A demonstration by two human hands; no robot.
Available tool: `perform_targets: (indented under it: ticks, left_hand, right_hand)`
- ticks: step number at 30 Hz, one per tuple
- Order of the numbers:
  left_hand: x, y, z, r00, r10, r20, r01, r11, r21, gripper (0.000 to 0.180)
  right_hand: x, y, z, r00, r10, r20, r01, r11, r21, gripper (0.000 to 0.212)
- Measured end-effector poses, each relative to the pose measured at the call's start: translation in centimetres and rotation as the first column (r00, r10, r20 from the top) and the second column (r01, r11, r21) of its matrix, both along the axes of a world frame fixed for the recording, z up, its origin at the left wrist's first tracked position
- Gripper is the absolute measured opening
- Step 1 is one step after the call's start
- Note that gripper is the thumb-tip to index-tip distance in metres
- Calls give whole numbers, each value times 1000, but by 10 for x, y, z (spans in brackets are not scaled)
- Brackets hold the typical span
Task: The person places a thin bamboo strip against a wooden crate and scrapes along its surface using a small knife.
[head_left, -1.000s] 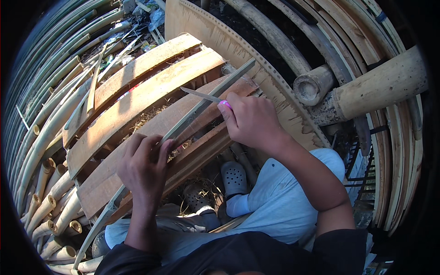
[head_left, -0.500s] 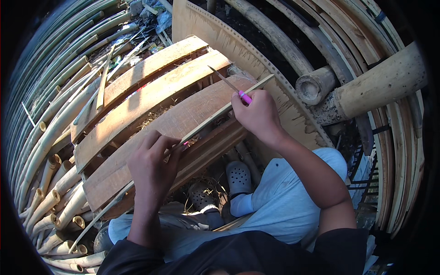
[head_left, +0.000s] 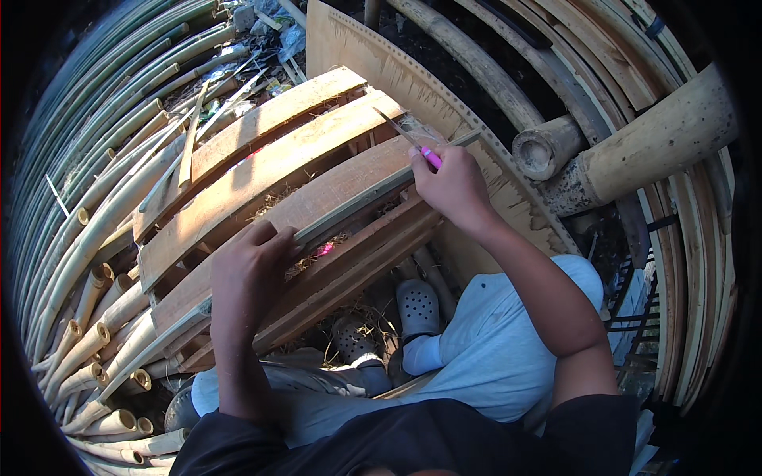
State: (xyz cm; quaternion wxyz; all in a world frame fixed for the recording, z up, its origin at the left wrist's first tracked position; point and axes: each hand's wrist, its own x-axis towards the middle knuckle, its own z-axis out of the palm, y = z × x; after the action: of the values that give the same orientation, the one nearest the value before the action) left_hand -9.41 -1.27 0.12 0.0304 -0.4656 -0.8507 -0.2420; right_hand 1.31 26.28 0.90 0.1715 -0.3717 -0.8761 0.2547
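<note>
A long, thin bamboo strip [head_left: 353, 205] slants across a slatted wooden bench [head_left: 274, 153], its greenish-grey face showing. My left hand [head_left: 248, 266] is closed around the strip's middle stretch, knuckles up, and the lower end runs on past my wrist to the lower left. Near the upper right end, my right hand [head_left: 452, 189] grips a knife with a pink handle [head_left: 431, 157]. The narrow blade points up and left, away from me, above the bench. My right fingers also lie against the strip; how they touch it is partly hidden.
Cut bamboo poles [head_left: 87, 341] are piled along the left. A thin wood sheet [head_left: 361, 47] stands behind the bench, with a thick bamboo pole [head_left: 659, 151] and stacked slats [head_left: 690, 317] at the right. My clog-clad foot [head_left: 418, 309] is below the bench.
The strip has turned, showing a greener, wider face. My left hand has rolled over and shifted slightly left; my right hand and the knife have moved slightly right and down.
</note>
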Motion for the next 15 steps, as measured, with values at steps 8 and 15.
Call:
perform_targets:
  ticks: [8,15]
  left_hand:
    - [-5,11,-15,986,53,-160,-40,995,88,16]
    - [-2,16,-18,971,47,-235,-34,997,62,17]
  right_hand:
    - [8,-32,-6,971,214,104,-235,934,269,56]
    - [1,-12,-13,992,-11,128,-76,757,649,53]
